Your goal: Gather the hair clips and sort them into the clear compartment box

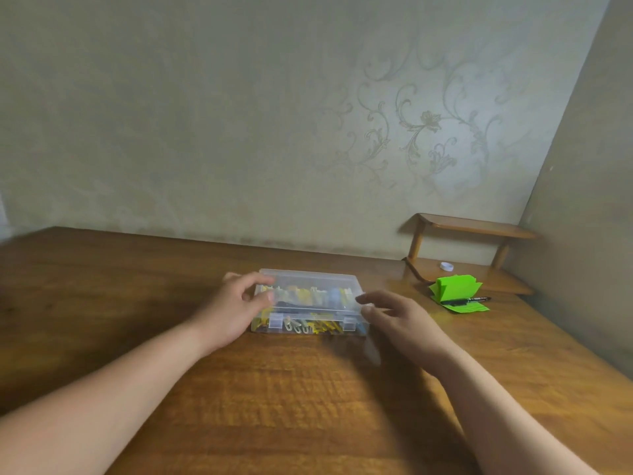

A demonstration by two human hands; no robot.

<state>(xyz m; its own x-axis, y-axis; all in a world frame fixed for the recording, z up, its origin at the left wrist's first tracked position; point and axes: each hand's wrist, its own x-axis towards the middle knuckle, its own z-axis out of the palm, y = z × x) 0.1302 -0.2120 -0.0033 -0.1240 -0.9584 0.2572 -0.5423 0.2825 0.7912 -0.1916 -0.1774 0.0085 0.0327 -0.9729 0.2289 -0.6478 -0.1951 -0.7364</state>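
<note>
On the bench (308, 389), the left hand (233, 310) pinches the left end of the shut clear box (308, 281) of hair clips (318, 294) with curled fingers (262, 280), while the right hand (400, 320) hovers at its right end, fingers loosely spread.

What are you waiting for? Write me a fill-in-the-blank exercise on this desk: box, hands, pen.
The clips lie ____ the box.
The pen rests on ____ paper.
The left hand holds the box by its ____ end.
The right hand, fingers relaxed, holds ____.
Missing words: inside, green, left, nothing.
</note>
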